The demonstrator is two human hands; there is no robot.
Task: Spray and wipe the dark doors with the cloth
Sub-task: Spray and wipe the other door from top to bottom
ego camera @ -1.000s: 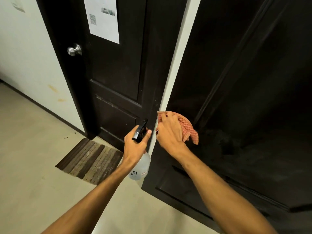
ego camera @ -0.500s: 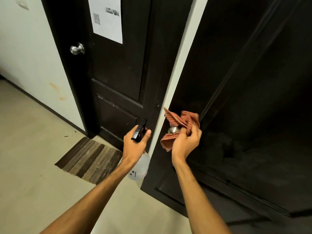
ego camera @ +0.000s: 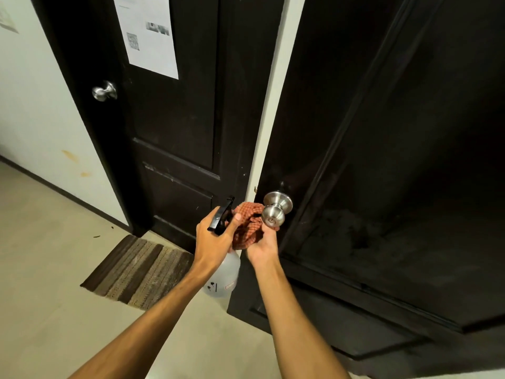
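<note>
Two dark doors fill the view: a closed one (ego camera: 177, 138) ahead on the left and a nearer one (ego camera: 382, 160) on the right. My left hand (ego camera: 216, 242) grips a translucent spray bottle (ego camera: 222, 280) by its black trigger head (ego camera: 222, 216). My right hand (ego camera: 261, 243) holds a bunched orange checked cloth (ego camera: 247, 227) just below and left of the near door's steel knob (ego camera: 274, 210), fingertips touching the knob's underside.
A white paper notice (ego camera: 147, 34) hangs on the left door, which has its own steel knob (ego camera: 104, 91). A striped brown mat (ego camera: 139, 269) lies on the beige floor at that door's foot. A white wall strip (ego camera: 273, 105) separates the doors.
My right hand has drawn the cloth down off the near door's knob, leaving the knob bare. The cloth is now bunched beside the spray bottle. The left hand has barely moved.
</note>
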